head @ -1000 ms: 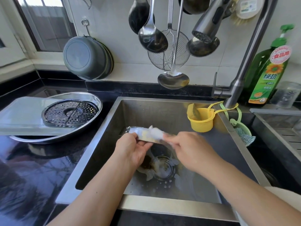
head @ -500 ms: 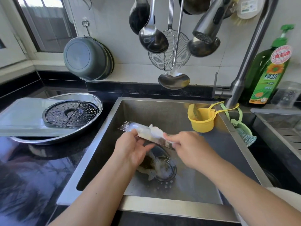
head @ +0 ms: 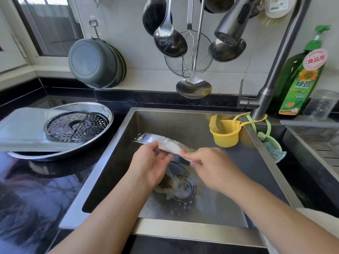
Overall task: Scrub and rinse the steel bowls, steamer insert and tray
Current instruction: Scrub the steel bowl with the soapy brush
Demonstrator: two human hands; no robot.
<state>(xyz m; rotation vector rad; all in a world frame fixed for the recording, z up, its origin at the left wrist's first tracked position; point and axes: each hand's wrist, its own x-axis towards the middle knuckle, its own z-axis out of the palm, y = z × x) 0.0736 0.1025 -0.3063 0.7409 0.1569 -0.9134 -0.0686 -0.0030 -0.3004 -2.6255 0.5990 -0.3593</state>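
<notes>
Over the sink (head: 117,147) I hold a flat steel piece (head: 146,139), seen nearly edge-on and smeared with white foam. My left hand (head: 152,165) grips its middle from below, thumb on top. My right hand (head: 211,167), blurred, closes its fingers over the piece's right end; whether a scrubber is under them is hidden. On the left counter a perforated steamer insert (head: 76,125) lies on a rectangular steel tray (head: 20,129), which rests across a wide steel bowl (head: 104,111).
A drain strainer (head: 181,187) with suds sits below my hands. The tap (head: 275,61) rises at the right with a yellow cup (head: 225,134) hung beside it. Ladles (head: 169,41) and a skimmer hang above the sink. Grey basins (head: 95,63) hang on the wall. Green soap bottle (head: 299,79) at far right.
The steel piece's left end has swung down and left, and my right hand has slid along it towards its right end. My left hand keeps its grip.
</notes>
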